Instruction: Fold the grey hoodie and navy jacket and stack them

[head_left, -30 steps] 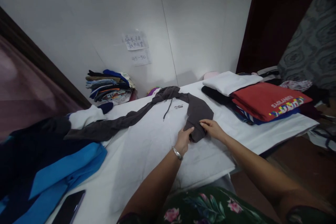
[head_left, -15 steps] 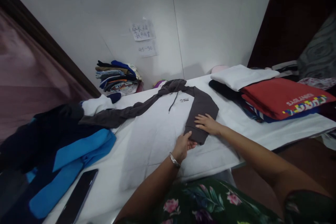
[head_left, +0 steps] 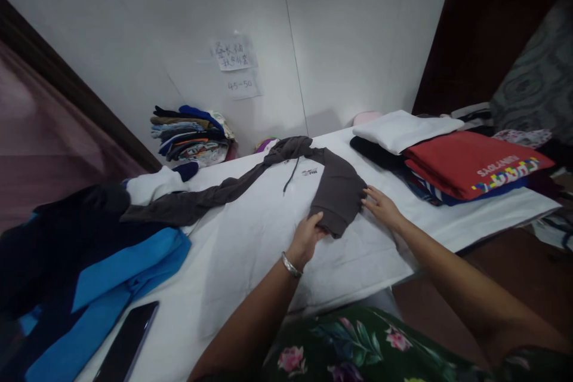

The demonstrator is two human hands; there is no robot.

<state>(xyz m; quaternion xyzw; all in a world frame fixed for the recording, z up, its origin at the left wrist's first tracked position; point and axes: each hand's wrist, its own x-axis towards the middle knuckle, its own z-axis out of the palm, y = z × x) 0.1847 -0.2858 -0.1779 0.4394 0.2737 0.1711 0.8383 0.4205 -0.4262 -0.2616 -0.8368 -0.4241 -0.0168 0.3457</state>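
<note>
A white hoodie with dark grey sleeves lies spread on the white table. Its right grey sleeve is folded over the white body. My left hand, with a silver bracelet at the wrist, pinches the cuff end of that sleeve. My right hand lies flat with fingers stretched out, touching the sleeve's right edge. The other grey sleeve stretches out to the left across the table.
A folded stack with a red shirt and a white one sits at the right. Blue and dark garments pile at the left, a dark phone in front. A pile of folded clothes stands by the wall.
My right hand slid off the top of the folded sleeve to its right edge. My left hand kept its grip on the cuff end and shifted it slightly.
</note>
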